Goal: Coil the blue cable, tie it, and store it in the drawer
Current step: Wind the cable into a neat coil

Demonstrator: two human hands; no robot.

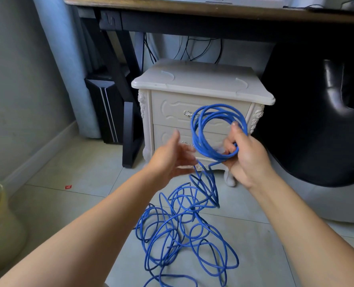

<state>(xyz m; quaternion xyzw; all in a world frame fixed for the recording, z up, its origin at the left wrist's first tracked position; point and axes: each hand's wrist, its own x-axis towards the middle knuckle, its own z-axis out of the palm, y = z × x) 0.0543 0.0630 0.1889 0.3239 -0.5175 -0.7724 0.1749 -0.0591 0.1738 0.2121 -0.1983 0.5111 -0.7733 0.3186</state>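
R hand (244,154) grips cable (199,141) loops at cabinet (192,83) front, rest tangled on floor (68,204) before it | L hand (172,158) open, empty | we judge cable light, springy, snag-prone; pinch slack just below loops

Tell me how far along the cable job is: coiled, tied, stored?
Done: a few loops of the thin blue cable form a coil gripped in the right hand. In hand: the open left hand reaches toward the hanging strand. Left: most of the cable lies tangled on the pale tiled floor, no tie shows, and both drawers of the cream carved bedside cabinet are shut.
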